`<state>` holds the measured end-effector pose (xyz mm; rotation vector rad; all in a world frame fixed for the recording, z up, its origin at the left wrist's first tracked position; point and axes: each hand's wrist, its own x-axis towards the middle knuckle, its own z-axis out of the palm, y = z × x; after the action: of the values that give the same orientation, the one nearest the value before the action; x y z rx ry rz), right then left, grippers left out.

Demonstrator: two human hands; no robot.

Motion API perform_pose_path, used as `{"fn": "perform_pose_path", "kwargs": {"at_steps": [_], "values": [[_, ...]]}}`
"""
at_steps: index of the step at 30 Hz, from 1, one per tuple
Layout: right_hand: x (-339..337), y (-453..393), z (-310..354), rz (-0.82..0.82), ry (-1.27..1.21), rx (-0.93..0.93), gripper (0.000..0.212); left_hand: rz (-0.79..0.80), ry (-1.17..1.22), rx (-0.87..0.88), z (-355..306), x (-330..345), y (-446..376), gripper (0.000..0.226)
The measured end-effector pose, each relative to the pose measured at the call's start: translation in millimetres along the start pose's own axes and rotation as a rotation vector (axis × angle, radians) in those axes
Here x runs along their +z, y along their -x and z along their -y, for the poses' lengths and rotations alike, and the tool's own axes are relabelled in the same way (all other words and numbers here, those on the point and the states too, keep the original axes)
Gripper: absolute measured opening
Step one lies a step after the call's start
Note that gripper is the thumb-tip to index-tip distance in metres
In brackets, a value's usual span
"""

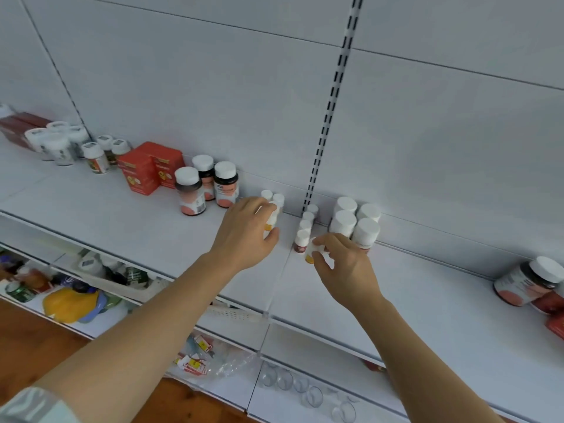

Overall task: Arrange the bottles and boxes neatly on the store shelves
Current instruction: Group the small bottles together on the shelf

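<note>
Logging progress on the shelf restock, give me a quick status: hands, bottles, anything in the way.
Left hand grips a small white bottle. Right hand pinches another small bottle beside the small-bottle row. Nothing blocking either.

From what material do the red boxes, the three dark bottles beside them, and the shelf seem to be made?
Red boxes: probably printed cardboard, matte, with sharp folded edges.
Dark bottles: likely tinted plastic, possibly glass; the bodies are glossy, with paper-like labels and white, matte caps that look plastic.
Shelf: apparently white painted metal, smooth with a soft sheen, and a thin folded front lip.
</note>
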<state>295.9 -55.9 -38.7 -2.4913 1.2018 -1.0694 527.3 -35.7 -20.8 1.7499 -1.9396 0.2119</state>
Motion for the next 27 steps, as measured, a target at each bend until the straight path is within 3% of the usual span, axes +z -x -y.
{"fn": "perform_pose_path", "kwargs": {"at_steps": [11, 22, 27], "values": [[82, -49, 58, -0.004, 0.132, 0.058, 0.021, 0.111, 0.047, 0.062, 96, -13, 14, 0.045], [122, -72, 55, 0.103, 0.267, 0.132, 0.013, 0.177, 0.103, 0.089, 117, 8, 2, 0.042], [136, -71, 44, 0.072, 0.268, 0.104, 0.007, 0.200, 0.102, 0.078, 122, 16, -5, 0.043]]}}
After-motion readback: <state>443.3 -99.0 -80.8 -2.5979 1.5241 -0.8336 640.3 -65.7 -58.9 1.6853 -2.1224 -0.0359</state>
